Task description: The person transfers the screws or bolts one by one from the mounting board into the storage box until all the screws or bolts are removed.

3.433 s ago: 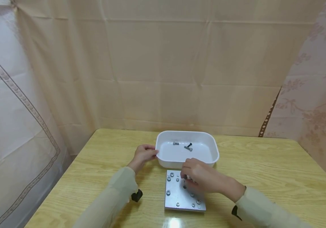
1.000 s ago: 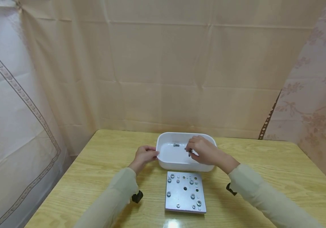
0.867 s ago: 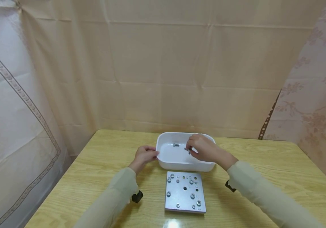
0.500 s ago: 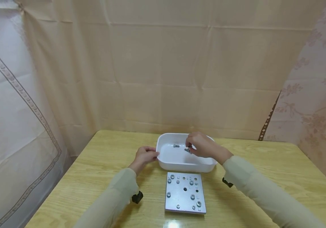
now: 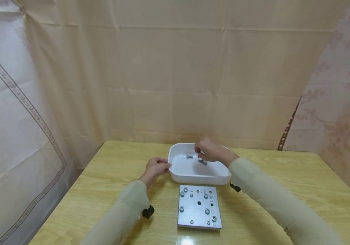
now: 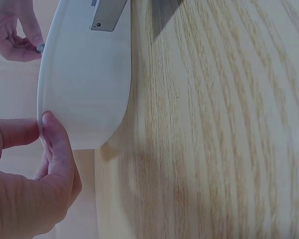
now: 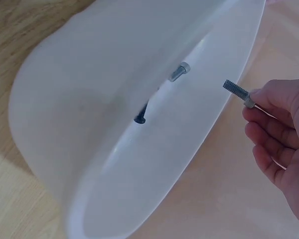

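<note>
One white tray (image 5: 188, 169) stands on the wood-grain tabletop (image 5: 273, 163), and we find both of the person's hands engaged at it. We record the left hand (image 5: 156, 166) pinching the rim at the tray's left end, thumb and fingers on opposite sides of the wall. The right hand (image 5: 210, 149) is above the tray; in its wrist view we see the thumb and forefinger closed on the head end of a grey bolt (image 7: 235, 91), threaded shank projecting, the other fingers loosely curled. Inside the tray we note a second grey bolt (image 5: 189, 157) toward the left, a third grey bolt (image 5: 203, 162) near the middle, and a black screw (image 7: 141, 115). Just beside the tray, on the person's side, lies a metal plate (image 5: 193, 213) bearing seated bolts (image 5: 207, 211) and several unfilled holes (image 5: 199, 203).
</note>
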The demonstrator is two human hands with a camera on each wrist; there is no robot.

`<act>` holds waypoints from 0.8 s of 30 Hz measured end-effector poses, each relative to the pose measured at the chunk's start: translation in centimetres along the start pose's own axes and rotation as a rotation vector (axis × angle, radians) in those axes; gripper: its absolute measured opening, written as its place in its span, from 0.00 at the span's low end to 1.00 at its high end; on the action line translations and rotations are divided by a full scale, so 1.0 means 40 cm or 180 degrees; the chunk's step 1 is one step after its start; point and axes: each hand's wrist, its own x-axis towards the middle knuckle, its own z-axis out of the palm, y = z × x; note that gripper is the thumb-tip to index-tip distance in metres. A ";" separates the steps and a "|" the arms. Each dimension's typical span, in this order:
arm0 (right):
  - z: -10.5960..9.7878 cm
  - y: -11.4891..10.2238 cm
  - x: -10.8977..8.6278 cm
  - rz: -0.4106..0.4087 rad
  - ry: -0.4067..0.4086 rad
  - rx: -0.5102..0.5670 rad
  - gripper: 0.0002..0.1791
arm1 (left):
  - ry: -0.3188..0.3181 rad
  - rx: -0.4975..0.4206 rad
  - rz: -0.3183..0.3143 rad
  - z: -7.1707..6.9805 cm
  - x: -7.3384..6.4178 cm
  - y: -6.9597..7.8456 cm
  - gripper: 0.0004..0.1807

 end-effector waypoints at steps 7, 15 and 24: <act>-0.001 -0.011 0.007 0.0265 -0.0092 0.0000 0.08 | -0.0005 0.0017 0.0000 -0.001 0.003 -0.005 0.15; 0.004 -0.030 -0.030 0.0282 0.0123 -0.0229 0.10 | 0.0001 0.0020 -0.0034 0.001 0.003 -0.004 0.15; 0.015 -0.074 -0.098 -0.0019 0.0425 -0.0133 0.10 | 0.0017 0.0021 0.0026 0.003 0.000 -0.005 0.16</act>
